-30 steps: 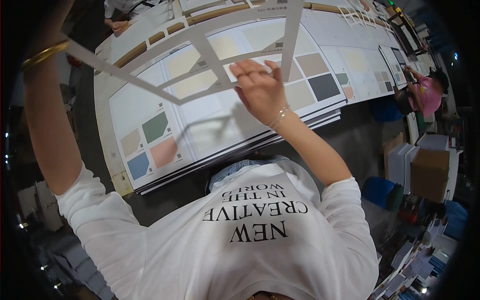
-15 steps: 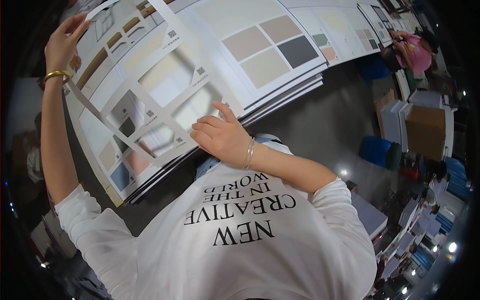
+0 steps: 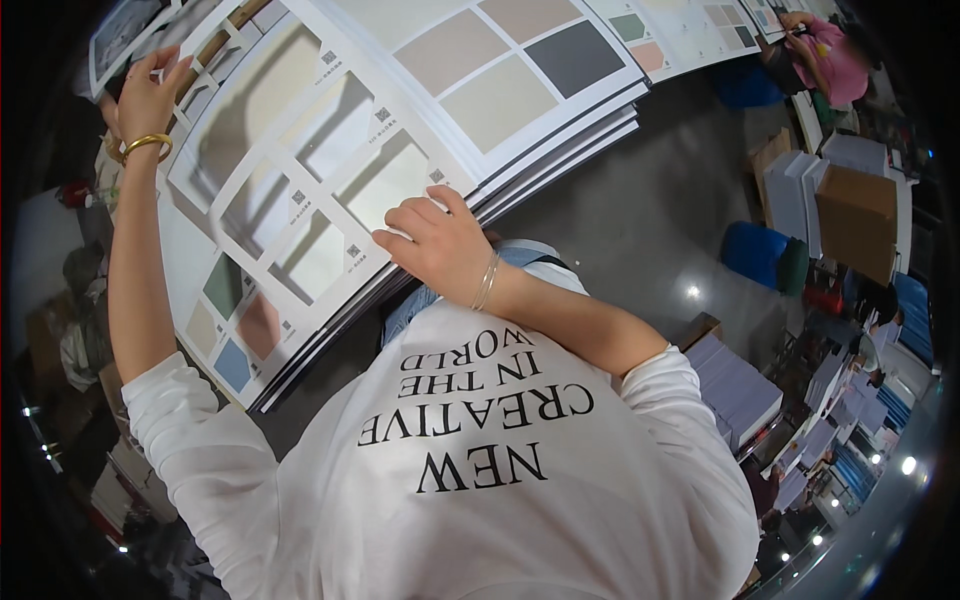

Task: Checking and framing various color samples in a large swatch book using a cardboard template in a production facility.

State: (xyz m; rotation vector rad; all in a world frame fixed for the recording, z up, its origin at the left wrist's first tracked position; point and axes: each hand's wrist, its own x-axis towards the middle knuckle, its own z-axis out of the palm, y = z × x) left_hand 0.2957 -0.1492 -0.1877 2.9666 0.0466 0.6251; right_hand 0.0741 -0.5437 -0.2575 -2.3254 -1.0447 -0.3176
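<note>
A white card sheet with rectangular windows cut into it [image 3: 262, 190] lies tilted over a stack of large colour-swatch boards [image 3: 560, 100]. My left hand [image 3: 150, 92], with a gold bangle on its wrist, grips the sheet's far left corner. My right hand [image 3: 440, 245], wearing thin bracelets, curls its fingers over the sheet's near edge at the middle. Beige and grey swatches show through the windows. More swatches, green, pink and blue [image 3: 232, 330], lie uncovered at the lower left of the board.
Another person in a pink top [image 3: 830, 60] works at the table's far right. Cardboard boxes [image 3: 855, 215], a blue stool [image 3: 765, 255] and stacks of paper [image 3: 740, 385] stand on the grey floor to the right.
The windowed sheet, held up in the air a second ago, has come down onto the swatch boards. Both hands moved down and nearer with it.
</note>
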